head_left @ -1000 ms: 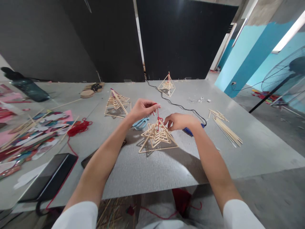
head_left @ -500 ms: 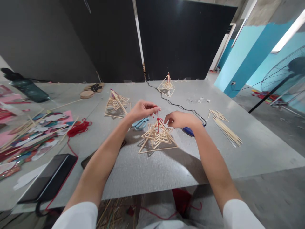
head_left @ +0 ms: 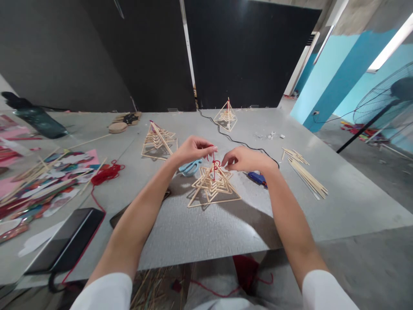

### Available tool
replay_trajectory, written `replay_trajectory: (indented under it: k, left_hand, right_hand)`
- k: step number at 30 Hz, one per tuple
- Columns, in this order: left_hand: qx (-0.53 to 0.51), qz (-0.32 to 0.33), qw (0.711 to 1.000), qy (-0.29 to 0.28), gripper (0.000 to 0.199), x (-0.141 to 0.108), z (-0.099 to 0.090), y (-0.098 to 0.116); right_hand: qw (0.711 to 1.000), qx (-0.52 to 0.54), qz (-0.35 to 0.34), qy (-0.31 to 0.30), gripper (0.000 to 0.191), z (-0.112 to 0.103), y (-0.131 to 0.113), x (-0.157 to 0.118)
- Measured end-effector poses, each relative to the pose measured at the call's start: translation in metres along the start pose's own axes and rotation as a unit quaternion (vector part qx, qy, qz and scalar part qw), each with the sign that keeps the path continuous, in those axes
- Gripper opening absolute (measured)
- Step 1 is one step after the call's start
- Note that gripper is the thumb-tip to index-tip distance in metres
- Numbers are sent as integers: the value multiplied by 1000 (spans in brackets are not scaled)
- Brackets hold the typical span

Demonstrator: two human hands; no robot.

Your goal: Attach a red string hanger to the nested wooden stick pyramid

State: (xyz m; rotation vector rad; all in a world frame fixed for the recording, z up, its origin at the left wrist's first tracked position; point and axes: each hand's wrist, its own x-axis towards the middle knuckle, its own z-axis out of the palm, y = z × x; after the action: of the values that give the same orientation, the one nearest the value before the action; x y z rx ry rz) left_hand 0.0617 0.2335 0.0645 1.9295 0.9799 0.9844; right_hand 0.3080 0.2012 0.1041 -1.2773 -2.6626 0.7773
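A pyramid of thin wooden sticks (head_left: 214, 189) stands on the grey table, with smaller stick shapes nested inside it. Red yarn (head_left: 214, 162) is looped at its tip. My left hand (head_left: 197, 148), up and to the left of the tip, pinches the upper end of the yarn. Close to the tip on the right is my right hand (head_left: 241, 159), its fingers curled and pressed together by the yarn loop; what they hold, if anything, is too small to make out.
Light blue scissors (head_left: 190, 168) lie behind the pyramid and a blue tool (head_left: 257, 178) at its right. Farther back are two stick pyramids (head_left: 158, 140). Loose sticks (head_left: 308, 177) lie right; red yarn (head_left: 108, 172), a black device (head_left: 66, 241) and a bottle (head_left: 37, 118) left.
My right hand has moved slightly up and toward the left, closer to the yarn at the tip. My left hand stays nearly in place, still pinching the yarn.
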Motion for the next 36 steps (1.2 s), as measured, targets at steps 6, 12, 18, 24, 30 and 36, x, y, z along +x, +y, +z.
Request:
replay_trajectory:
  k: [6, 12, 18, 24, 30, 36]
  left_hand:
    - [-9, -5, 1000, 21, 39, 1, 0, -5]
    - [-8, -9, 1000, 25, 37, 0, 0, -5]
    - [-6, -7, 1000, 27, 37, -1, 1, -4]
    - [9, 6, 1000, 29, 39, -1, 2, -1]
    - [32, 35, 999, 16, 42, 0, 4, 0]
    - [66, 81, 994, 28, 35, 6, 6, -8]
  right_hand:
    - [1000, 12, -9, 6, 30, -1, -1, -3]
    - [1000, 6, -15, 11, 32, -1, 0, -3]
    - [999, 12, -25, 25, 32, -1, -2, -7]
    - [996, 33, -16, 86, 24, -3, -24, -28]
    - [972, 45, 43, 225, 26, 51, -36, -72]
    - [937, 41, 137, 319, 33, 173, -22, -98]
